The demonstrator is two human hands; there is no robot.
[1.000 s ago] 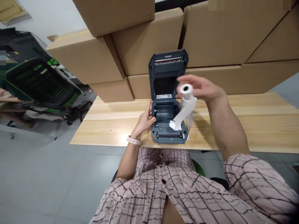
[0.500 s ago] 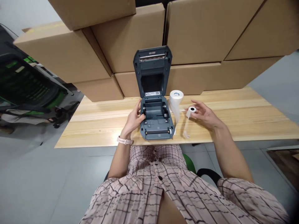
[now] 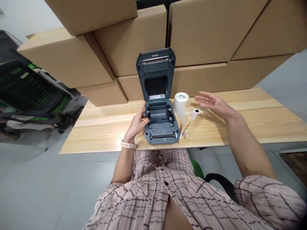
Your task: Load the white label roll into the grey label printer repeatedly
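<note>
A dark blue-grey plastic printer, its lid raised, is placed at the frame's centre, its left edge grasped by the left hand. Just right are set a large white paper roll and a small white paper roll. The right hand is held nearby, released and outstretched. Brown cardboard boxes are stacked across the top.

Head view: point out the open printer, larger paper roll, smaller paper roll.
Open printer (image 3: 159,117), head view: inside of its base.
Larger paper roll (image 3: 180,104), head view: white side.
Smaller paper roll (image 3: 194,115), head view: white side below dark core hole.
</note>
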